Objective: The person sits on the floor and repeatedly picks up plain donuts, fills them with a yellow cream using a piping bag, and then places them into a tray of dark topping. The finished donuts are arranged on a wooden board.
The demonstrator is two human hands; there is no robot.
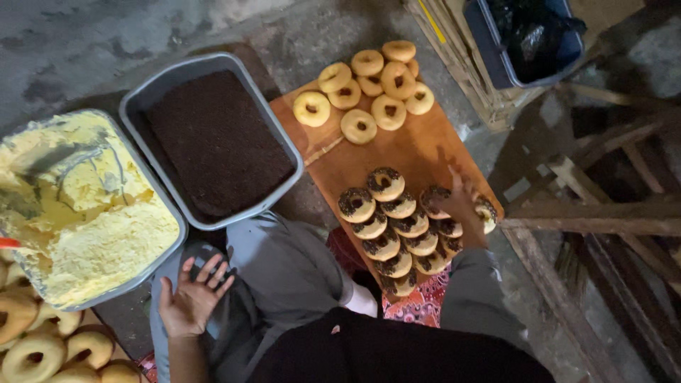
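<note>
My right hand (460,201) rests on the chocolate-sprinkled doughnuts (397,220) stacked at the near end of a wooden board (418,152), fingers touching one of them. My left hand (190,298) hovers open, palm up, above my grey-clad knee and holds nothing. Plain glazed doughnuts (369,92) lie in a cluster at the board's far end. A grey tub of dark chocolate sprinkles (216,138) stands left of the board. Beside it sits a tub of yellow cream (78,213).
Bare doughnuts (42,340) are piled at the lower left. A blue bin with a black bag (528,39) stands at the top right on wooden slats. Wooden beams (603,213) cross the right side over a concrete floor.
</note>
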